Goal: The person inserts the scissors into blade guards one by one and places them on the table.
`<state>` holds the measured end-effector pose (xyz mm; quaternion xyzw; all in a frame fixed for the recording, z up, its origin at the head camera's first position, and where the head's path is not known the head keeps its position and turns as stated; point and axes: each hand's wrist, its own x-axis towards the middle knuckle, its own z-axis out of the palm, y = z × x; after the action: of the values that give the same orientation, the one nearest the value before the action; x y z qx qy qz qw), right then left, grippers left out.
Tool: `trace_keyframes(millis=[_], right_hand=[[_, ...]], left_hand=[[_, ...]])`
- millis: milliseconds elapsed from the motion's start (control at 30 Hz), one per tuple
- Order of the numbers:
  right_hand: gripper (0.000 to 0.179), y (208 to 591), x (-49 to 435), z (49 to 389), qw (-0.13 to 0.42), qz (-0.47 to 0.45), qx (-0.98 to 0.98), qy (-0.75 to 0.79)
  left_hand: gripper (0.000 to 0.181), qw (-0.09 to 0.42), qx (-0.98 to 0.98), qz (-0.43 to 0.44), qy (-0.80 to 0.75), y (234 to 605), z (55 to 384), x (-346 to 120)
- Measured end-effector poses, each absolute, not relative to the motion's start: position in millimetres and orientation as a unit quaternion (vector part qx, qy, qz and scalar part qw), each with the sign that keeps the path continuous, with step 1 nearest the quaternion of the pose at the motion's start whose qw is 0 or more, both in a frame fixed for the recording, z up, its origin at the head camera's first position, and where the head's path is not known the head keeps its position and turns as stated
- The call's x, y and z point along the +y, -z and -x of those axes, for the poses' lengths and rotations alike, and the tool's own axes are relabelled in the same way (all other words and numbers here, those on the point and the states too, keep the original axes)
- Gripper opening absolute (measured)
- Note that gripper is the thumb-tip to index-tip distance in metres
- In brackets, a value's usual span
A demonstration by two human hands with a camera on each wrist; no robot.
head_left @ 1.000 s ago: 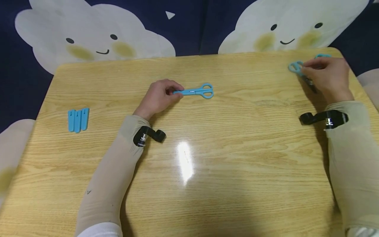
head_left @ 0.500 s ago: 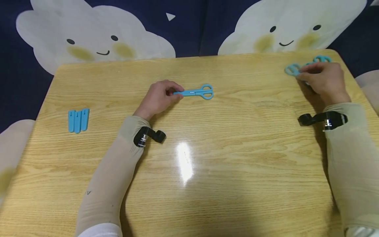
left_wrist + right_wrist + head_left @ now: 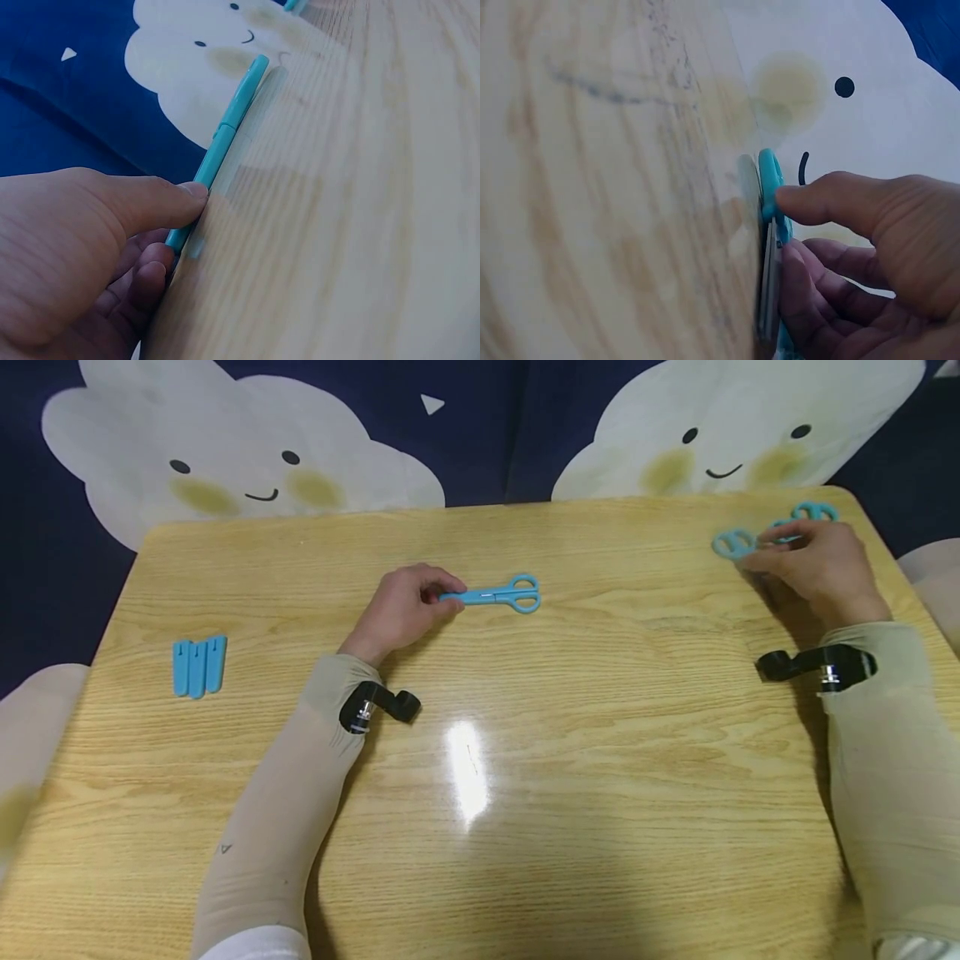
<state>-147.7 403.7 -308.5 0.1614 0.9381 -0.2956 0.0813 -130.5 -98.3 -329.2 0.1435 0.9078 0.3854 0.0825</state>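
Near the back middle of the table, my left hand (image 3: 401,612) pinches a pair of blue scissors (image 3: 491,596) at its sheathed blade end. The handle loops point right. The left wrist view has these scissors (image 3: 238,105) edge-on, low over the wood, thumb on top. At the back right, my right hand (image 3: 821,570) pinches a second pair of scissors (image 3: 733,543) by the light-blue handles near the pivot. Bare metal blades (image 3: 768,289) show in the right wrist view; in the head view the hand hides them.
Further scissors with teal handles (image 3: 814,511) lie behind the right hand, partly hidden by it. Three blue blade covers (image 3: 197,667) lie side by side on the left of the wooden table (image 3: 600,777). A dark cloth with clouds (image 3: 495,435) hangs beyond the back edge.
The right hand's scissors have moved a little left and toward the person, away from the teal-handled scissors behind. The left hand and its scissors have stayed in place.
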Motion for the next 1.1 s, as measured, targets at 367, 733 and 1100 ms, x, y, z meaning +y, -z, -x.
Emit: trace_keyframes(millis=[367, 733, 1100], right_hand=[[0.084, 304, 399, 146, 0.133, -0.111, 0.953, 0.248], [0.095, 296, 388, 141, 0.153, -0.103, 0.96, 0.209], [0.095, 290, 390, 141, 0.19, -0.107, 0.961, 0.171]], left_hand=[[0.021, 0.084, 0.908, -0.144, -0.384, 329, 130, -100], [0.022, 0.082, 0.909, -0.144, -0.383, 329, 130, -101], [0.021, 0.075, 0.909, -0.146, -0.383, 330, 130, -103]])
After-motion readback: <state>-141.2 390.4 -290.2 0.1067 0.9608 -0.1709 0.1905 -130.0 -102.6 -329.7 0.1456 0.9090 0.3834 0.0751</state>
